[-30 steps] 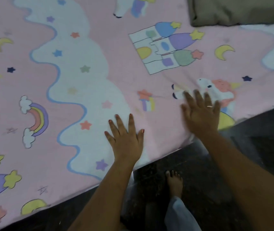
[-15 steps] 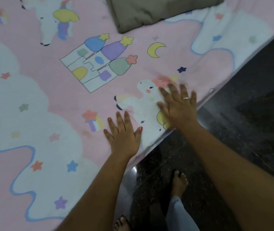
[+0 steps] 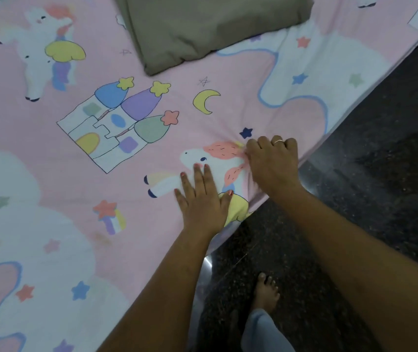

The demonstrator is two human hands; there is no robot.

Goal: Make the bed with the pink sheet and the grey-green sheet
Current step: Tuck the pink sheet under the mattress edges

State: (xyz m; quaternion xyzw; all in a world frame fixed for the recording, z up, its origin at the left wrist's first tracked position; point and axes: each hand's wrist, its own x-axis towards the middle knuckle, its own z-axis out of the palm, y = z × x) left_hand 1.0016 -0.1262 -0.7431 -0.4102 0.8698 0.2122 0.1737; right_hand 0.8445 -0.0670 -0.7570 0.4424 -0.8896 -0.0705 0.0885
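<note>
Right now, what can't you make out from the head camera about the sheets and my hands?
- Grey-green sheet: the head view's top edge cuts it off; its full size is unknown.
- Right hand: fingertips curl under the knuckles, slightly blurred; whether they pinch the pink sheet is unclear.
- Pink sheet's side edge: drops below the bed's edge, partly behind the left hand and forearms; tucked or loose, unseen.
</note>
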